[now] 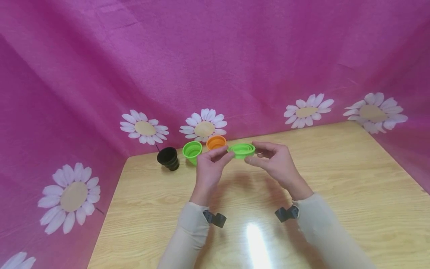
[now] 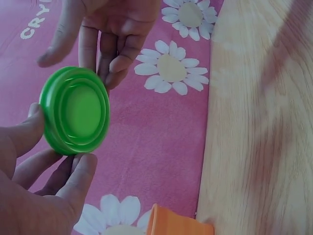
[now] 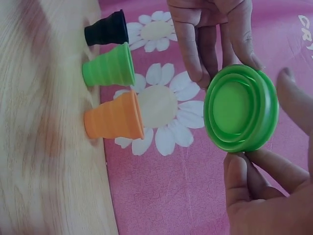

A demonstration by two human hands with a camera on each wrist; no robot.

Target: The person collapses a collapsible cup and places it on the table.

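Standing 3 abreast, a black cup [image 1: 170,160], a green cup [image 1: 192,150] and an orange cup [image 1: 216,142] bar the left rear of the table [image 1: 356,183]. Free room spans the right side. Between green and orange, partly screened by the left hand [image 1: 209,168], the gap appears narrow.

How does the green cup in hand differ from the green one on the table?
The held cup is collapsed flat, while the standing cup is extended tall. The held cup is up between the left hand and right hand; the standing cup rests on the table. Both are green with round rims.
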